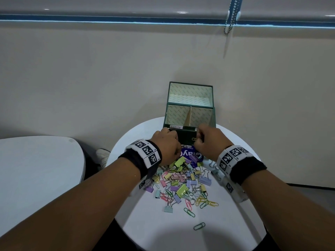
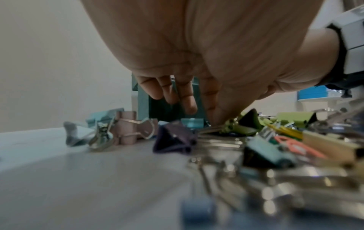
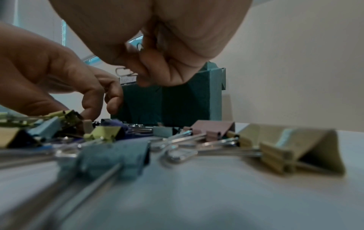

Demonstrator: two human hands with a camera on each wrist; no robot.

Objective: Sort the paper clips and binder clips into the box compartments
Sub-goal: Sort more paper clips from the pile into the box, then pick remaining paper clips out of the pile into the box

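A green box [image 1: 188, 137] with its lid up stands at the far side of the round white table [image 1: 235, 223]; a divider splits it into a left [image 1: 175, 115] and a right compartment [image 1: 201, 115]. In front lies a pile of pastel binder clips and coloured paper clips [image 1: 183, 180]. My left hand [image 1: 168, 144] reaches down into the far end of the pile, thumb and forefinger pinching a clip [image 2: 216, 122] I cannot identify. My right hand [image 1: 206, 140] hovers at the box's front wall as a fist around paper clips [image 3: 124, 71]; one sticks out [image 1: 194, 139].
A purple printed packet [image 1: 188, 153] lies under the pile against the box. A loose green paper clip [image 1: 199, 226] lies nearer me. A second white table [image 1: 36, 169] stands to the left, a shoe [image 1: 103, 154] between the tables. The wall is right behind the box.
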